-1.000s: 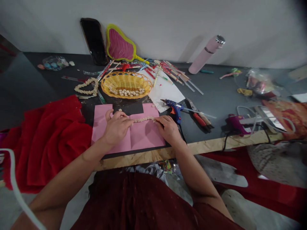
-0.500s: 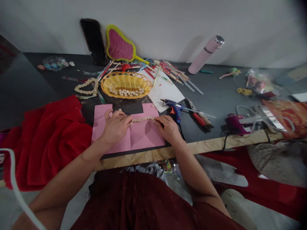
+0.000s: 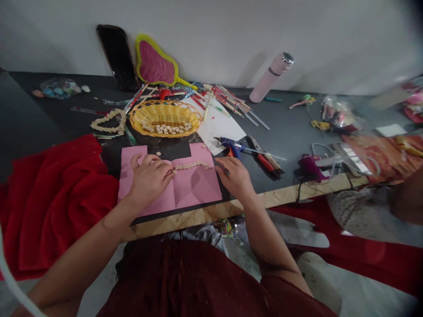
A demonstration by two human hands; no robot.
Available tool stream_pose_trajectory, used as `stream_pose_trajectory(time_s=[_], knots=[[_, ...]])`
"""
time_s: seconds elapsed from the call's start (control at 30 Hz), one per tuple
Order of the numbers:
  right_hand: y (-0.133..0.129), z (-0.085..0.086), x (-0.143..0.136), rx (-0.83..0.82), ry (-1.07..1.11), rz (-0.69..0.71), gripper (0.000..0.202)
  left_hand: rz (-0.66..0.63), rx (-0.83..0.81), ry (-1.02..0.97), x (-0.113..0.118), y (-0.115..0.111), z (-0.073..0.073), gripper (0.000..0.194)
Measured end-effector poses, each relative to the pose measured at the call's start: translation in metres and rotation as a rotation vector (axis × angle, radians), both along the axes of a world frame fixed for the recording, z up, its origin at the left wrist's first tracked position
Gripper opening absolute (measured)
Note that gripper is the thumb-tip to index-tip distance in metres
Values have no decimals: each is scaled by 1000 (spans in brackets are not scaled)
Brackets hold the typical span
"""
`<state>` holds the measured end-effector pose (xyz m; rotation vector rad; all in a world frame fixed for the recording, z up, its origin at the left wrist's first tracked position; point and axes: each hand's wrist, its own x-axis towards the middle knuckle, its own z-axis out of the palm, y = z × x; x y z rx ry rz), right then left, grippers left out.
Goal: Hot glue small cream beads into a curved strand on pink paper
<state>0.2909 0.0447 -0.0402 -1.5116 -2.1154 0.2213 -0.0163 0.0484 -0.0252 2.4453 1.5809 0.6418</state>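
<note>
A strip of small cream-coloured pieces (image 3: 191, 166) runs across a pink sheet of paper (image 3: 194, 191) with a cut-out at its top edge. My left hand (image 3: 150, 178) pinches the strip's left end between thumb and fingers. Off the strip's right end, my right hand (image 3: 235, 176) is held with fingers apart and nothing in them. Behind the paper stands a yellow woven basket (image 3: 161, 110) with several loose cream pieces inside. To its left lies a heart-shaped outline (image 3: 110, 123) made of similar pieces.
Right of the paper lie a blue glue gun (image 3: 233, 146) and red-handled pliers (image 3: 266, 160). Red cloth (image 3: 62, 202) is heaped at left. A phone (image 3: 119, 57) and pink bottle (image 3: 269, 79) stand by the wall. A purple glue gun (image 3: 312, 167) sits further right, near another person's arm (image 3: 410, 193).
My right hand has let go of the strip's right end and moved off to the right, its fingers opening. My left hand stays at the left end. The camera view has shifted slightly right.
</note>
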Motion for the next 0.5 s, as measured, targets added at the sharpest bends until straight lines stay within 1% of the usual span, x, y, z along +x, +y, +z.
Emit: stream_pose_trajectory(time_s=[0.1,0.2,0.27,0.33,0.5], knots=[[3,10,25,49,-57,-182,25,-5,24,30,1,1,-4,26],[8,16,41,-8,-133,-345,31,7,47,53,3,2,-6,25],[13,15,45,-85,-146,-398,38,17,42,57,5,2,-5,25],[18,11,45,-150,-142,-430,40,18,28,49,6,1,-4,25],[30,3,46,-269,-81,-506,31,33,45,13,5,0,-1,23]])
